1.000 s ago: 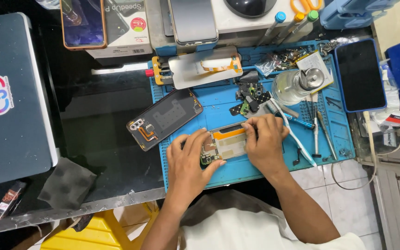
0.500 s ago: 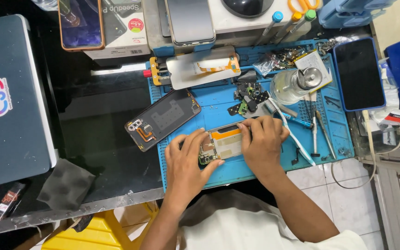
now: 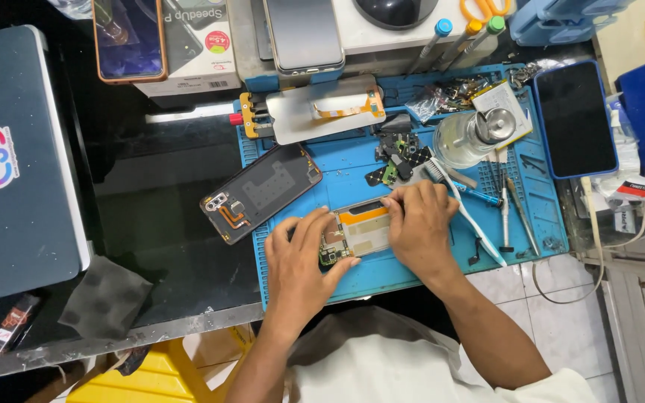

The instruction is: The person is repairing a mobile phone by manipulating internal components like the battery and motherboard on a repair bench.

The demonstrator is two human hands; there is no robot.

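Opened phone chassis (image 3: 358,233) lies at mat (image 3: 427,269) centre, steadied by left hand (image 3: 301,263), fingers curled at 9 o'clock edge; right hand (image 3: 419,224) pinched on 3 o'clock edge. Back cover (image 3: 261,192) set aside at 10 o'clock.

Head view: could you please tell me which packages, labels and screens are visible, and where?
Box: top left, black and white with a red round sticker.
Dark phone: right, blue-edged, screen off.
Phone: top centre, grey screen off.
Label: far right, white with red.
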